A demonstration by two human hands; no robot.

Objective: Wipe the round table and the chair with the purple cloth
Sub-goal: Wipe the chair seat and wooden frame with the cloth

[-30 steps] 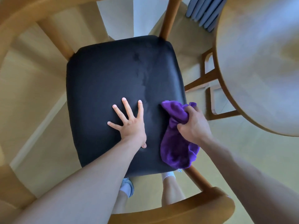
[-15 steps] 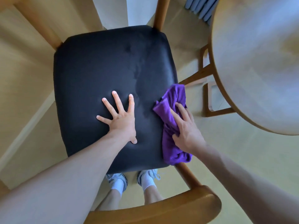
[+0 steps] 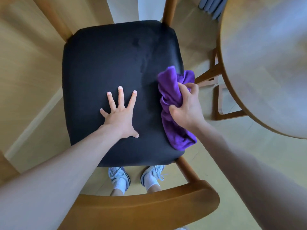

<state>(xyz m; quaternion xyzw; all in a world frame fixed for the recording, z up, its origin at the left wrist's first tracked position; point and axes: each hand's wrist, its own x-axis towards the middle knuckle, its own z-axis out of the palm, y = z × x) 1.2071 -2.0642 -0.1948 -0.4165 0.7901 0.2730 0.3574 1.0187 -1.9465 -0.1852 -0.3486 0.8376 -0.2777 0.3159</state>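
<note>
The right hand [image 3: 186, 107] grasps the purple cloth [image 3: 173, 103] at the seat's 3 o'clock edge. Its fingers [image 3: 191, 87] curl over the top of the bunched fabric and the thumb pinches it from the seat side. The cloth lies in a crumpled strip along that edge: its upper end bulges out beyond the fingers toward 1 o'clock, and its lower end trails toward 5 o'clock, partly overhanging the seat rim.

The left hand [image 3: 120, 116] is released: palm flat on the black seat [image 3: 106, 63], fingers straight and spread, thumb pointing toward the cloth. It sits just below the seat's centre, near the cloth but apart from it.

The chair [image 3: 149, 203] is seen from above. Its curved wooden backrest crosses the view at 6 o'clock, nearest the person, and wooden legs rise at 11 and 1 o'clock. The seat area from 9 through 12 o'clock is uncovered by either hand. A faint smear runs from the seat's centre toward 1 o'clock.

The round table [image 3: 265, 63] fills the view at 2 to 3 o'clock. Its surface edge lies near the seat's 3 o'clock side, with a narrow strip of floor [image 3: 25, 72] and the table's wooden base between them. White shoes [image 3: 118, 176] stand on the floor between seat and backrest.
</note>
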